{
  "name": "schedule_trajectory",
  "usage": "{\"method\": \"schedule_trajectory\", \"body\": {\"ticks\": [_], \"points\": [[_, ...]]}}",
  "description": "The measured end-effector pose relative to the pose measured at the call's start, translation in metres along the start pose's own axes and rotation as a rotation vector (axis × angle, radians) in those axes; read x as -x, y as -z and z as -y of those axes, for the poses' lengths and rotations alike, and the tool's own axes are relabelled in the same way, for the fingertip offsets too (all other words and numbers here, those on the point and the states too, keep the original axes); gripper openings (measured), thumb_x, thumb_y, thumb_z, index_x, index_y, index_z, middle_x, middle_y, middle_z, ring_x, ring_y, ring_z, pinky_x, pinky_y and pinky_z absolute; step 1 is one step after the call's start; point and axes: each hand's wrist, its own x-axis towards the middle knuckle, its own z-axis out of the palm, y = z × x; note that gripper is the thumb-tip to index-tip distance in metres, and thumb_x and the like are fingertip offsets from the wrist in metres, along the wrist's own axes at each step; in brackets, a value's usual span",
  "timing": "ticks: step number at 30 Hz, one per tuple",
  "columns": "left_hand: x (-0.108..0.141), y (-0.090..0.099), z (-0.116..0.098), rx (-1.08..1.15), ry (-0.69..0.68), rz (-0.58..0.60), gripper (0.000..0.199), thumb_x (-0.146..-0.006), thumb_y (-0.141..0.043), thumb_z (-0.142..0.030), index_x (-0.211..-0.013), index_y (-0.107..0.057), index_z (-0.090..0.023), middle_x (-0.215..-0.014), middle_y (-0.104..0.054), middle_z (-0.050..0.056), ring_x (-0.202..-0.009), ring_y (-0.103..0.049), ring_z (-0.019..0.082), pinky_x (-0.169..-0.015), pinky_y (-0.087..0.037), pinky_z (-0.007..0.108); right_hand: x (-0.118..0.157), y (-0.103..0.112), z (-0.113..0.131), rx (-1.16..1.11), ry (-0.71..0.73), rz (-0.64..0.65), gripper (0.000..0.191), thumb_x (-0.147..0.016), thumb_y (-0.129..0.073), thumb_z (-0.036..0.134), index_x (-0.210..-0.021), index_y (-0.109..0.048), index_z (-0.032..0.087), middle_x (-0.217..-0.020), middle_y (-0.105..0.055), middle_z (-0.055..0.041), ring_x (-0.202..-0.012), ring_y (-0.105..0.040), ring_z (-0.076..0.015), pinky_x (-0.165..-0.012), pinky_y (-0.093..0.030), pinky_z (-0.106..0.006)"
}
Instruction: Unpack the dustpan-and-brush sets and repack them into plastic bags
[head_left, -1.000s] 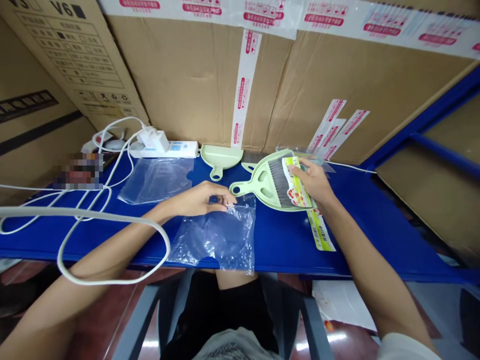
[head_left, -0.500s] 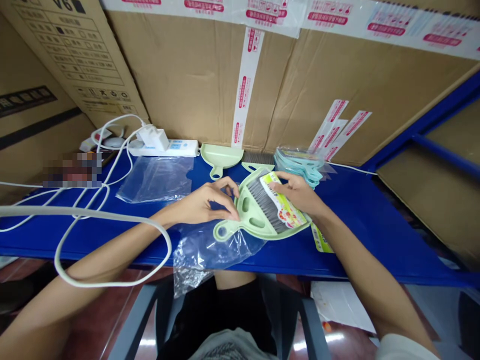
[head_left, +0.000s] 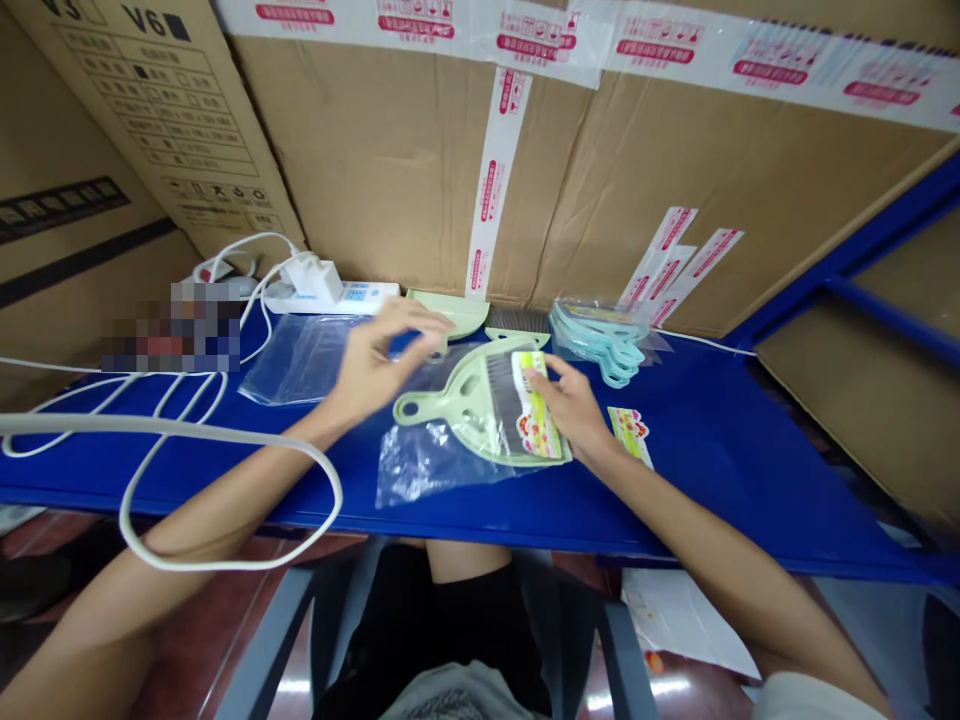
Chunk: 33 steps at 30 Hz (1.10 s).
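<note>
My right hand (head_left: 574, 405) grips the right side of a pale green dustpan (head_left: 469, 405), its thumb over a yellow-green label card (head_left: 535, 410). A small brush (head_left: 504, 390) with grey bristles lies within the pan, and the card covers part of it. The dustpan's ringed handle points left. Above and left of that handle, my left hand (head_left: 386, 355) is raised and blurred, its thumb and fingers apart and nothing visible in them. Under the dustpan a clear plastic bag (head_left: 420, 470) lies crumpled on the blue table (head_left: 720, 450).
Behind stand another green dustpan (head_left: 469, 312) and a brush (head_left: 517, 325). Bagged light blue sets (head_left: 600, 335) lie to their right. A second label card (head_left: 630, 432) is right of my hand. Flat clear bags (head_left: 300, 360), a power strip (head_left: 367, 296) and white cables (head_left: 225, 425) occupy the left.
My left hand has left the dustpan's handle side and moved up and left. The dustpan, still in my right hand, has shifted left and turned, its handle now higher. The clear bag has shifted too.
</note>
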Motion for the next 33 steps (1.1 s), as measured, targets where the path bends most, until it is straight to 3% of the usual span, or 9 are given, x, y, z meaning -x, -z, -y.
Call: {"method": "schedule_trajectory", "body": {"ticks": [2, 3, 6, 9, 13, 18, 23, 28, 33], "points": [[-0.008, 0.012, 0.015, -0.013, 0.148, -0.281, 0.018, -0.098, -0.073, -0.040, -0.100, -0.079, -0.023, -0.109, -0.079, 0.005, -0.110, -0.069, 0.026, -0.105, -0.052, 0.045, -0.008, 0.010, 0.005, -0.003, 0.066, -0.103, 0.053, -0.075, -0.088, 0.055, -0.115, -0.068, 0.026, -0.076, -0.078, 0.0008, -0.068, -0.077, -0.0262, -0.058, -0.061, -0.035], [-0.011, 0.015, 0.023, 0.016, 0.259, -0.291, 0.020, -0.097, -0.073, -0.041, -0.101, -0.077, -0.022, -0.106, -0.079, 0.005, -0.105, -0.071, 0.025, -0.098, -0.054, 0.041, -0.012, 0.015, 0.008, -0.002, 0.094, -0.140, 0.056, -0.074, -0.087, 0.058, -0.116, -0.067, 0.026, -0.078, -0.078, 0.0003, -0.070, -0.077, -0.0266, -0.060, -0.063, -0.036], [-0.011, 0.015, 0.038, 0.283, 0.593, -0.027, 0.031, -0.096, -0.072, -0.048, -0.102, -0.074, -0.017, -0.095, -0.078, 0.009, -0.087, -0.074, 0.022, -0.080, -0.058, 0.035, -0.019, 0.026, 0.012, 0.020, 0.161, -0.203, 0.058, -0.078, -0.083, 0.060, -0.122, -0.065, 0.027, -0.085, -0.079, -0.0011, -0.076, -0.078, -0.0263, -0.064, -0.065, -0.038], [-0.003, 0.002, 0.037, 0.570, 0.739, 0.282, 0.038, -0.096, -0.075, -0.050, -0.103, -0.073, -0.012, -0.093, -0.079, 0.015, -0.080, -0.077, 0.025, -0.076, -0.062, 0.037, -0.020, 0.030, 0.011, 0.064, 0.217, -0.220, 0.063, -0.082, -0.081, 0.059, -0.133, -0.061, 0.027, -0.090, -0.080, -0.0022, -0.077, -0.078, -0.0256, -0.066, -0.065, -0.038], [0.004, -0.010, 0.029, 0.683, 0.738, 0.361, 0.029, -0.094, -0.080, -0.038, -0.105, -0.073, -0.012, -0.098, -0.081, 0.016, -0.077, -0.079, 0.023, -0.077, -0.064, 0.036, -0.018, 0.028, 0.007, 0.124, 0.298, -0.175, 0.077, -0.088, -0.079, 0.058, -0.153, -0.046, 0.034, -0.093, -0.080, -0.0009, -0.073, -0.077, -0.0238, -0.066, -0.065, -0.038], [0.002, -0.008, 0.034, 0.711, 0.753, 0.258, 0.021, -0.093, -0.079, -0.032, -0.092, -0.071, -0.013, -0.086, -0.079, 0.012, -0.074, -0.080, 0.022, -0.072, -0.064, 0.031, -0.015, 0.031, 0.014, 0.210, 0.346, 0.012, 0.044, -0.094, -0.072, 0.062, -0.124, -0.074, 0.029, -0.117, -0.079, -0.0048, -0.104, -0.076, -0.0257, -0.091, -0.065, -0.041], [-0.001, -0.005, 0.035, 0.741, 0.776, 0.193, 0.015, -0.092, -0.078, -0.026, -0.094, -0.071, -0.013, -0.089, -0.080, 0.012, -0.075, -0.081, 0.024, -0.072, -0.064, 0.032, -0.011, 0.037, 0.023, 0.125, 0.211, 0.295, 0.082, -0.075, -0.096, 0.043, -0.150, -0.064, 0.032, -0.138, -0.074, -0.0056, -0.120, -0.072, -0.0297, -0.103, -0.063, -0.048], [0.003, -0.011, 0.031, 0.815, 0.802, 0.314, 0.028, -0.095, -0.074, -0.022, -0.119, -0.075, -0.008, -0.103, -0.082, 0.019, -0.082, -0.082, 0.027, -0.078, -0.065, 0.035, -0.014, 0.041, 0.020, 0.268, 0.288, 0.243, 0.076, -0.078, -0.095, 0.042, -0.148, -0.068, 0.031, -0.153, -0.066, -0.0064, -0.141, -0.061, -0.0343, -0.122, -0.047, -0.057], [0.006, -0.013, 0.031, 0.837, 0.797, 0.314, 0.030, -0.099, -0.070, -0.022, -0.125, -0.075, -0.007, -0.108, -0.082, 0.022, -0.084, -0.082, 0.026, -0.078, -0.064, 0.034, -0.015, 0.040, 0.021, 0.331, 0.346, 0.225, 0.063, -0.084, -0.089, 0.044, -0.144, -0.071, 0.036, -0.159, -0.061, -0.0027, -0.154, -0.048, -0.0323, -0.133, -0.031, -0.057]]}}
